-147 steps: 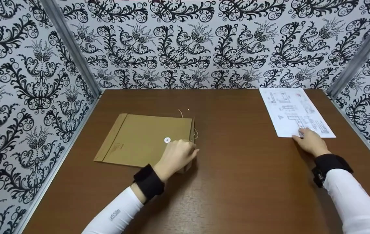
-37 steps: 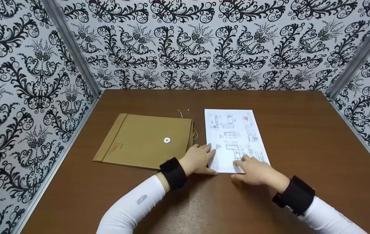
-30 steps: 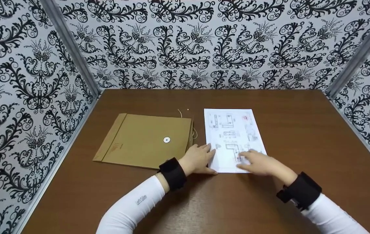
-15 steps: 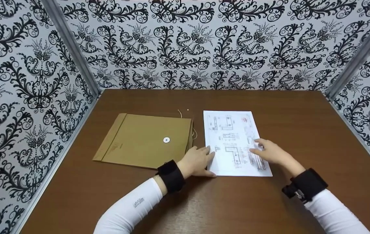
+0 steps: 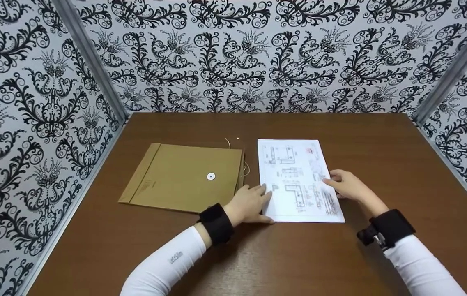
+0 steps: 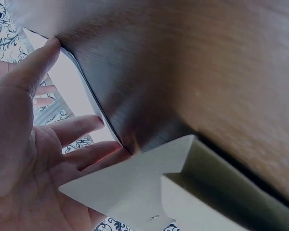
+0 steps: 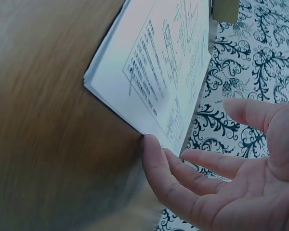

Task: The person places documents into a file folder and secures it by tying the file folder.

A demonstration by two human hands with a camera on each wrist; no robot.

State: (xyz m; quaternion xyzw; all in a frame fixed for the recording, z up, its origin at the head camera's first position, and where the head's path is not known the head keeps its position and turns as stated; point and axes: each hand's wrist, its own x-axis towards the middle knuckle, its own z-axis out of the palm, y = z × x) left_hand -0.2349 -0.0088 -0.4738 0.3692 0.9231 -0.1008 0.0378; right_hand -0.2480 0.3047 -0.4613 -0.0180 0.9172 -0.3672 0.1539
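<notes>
A white sheaf of printed paper (image 5: 297, 176) with technical drawings lies flat on the brown table (image 5: 340, 263), just right of a brown string-tie envelope (image 5: 184, 176). My left hand (image 5: 251, 200) rests against the paper's left edge near the front corner, fingers straight. In the left wrist view the thumb of that hand (image 6: 19, 144) touches the paper (image 6: 79, 91) and the envelope (image 6: 144, 187) lies below it. My right hand (image 5: 345, 184) touches the paper's right edge with relaxed fingers. In the right wrist view a fingertip of that hand (image 7: 216, 187) meets the paper (image 7: 154, 67).
Walls with black-and-white patterned paper (image 5: 233, 53) enclose the table on the left, back and right. The envelope's loose string (image 5: 246, 166) lies between envelope and paper. Bare table stretches to the right of the paper and along the front.
The paper was drawn from the far right to beside the envelope. My left hand left the envelope for the paper's left edge. My right hand slid from the near edge to the right edge.
</notes>
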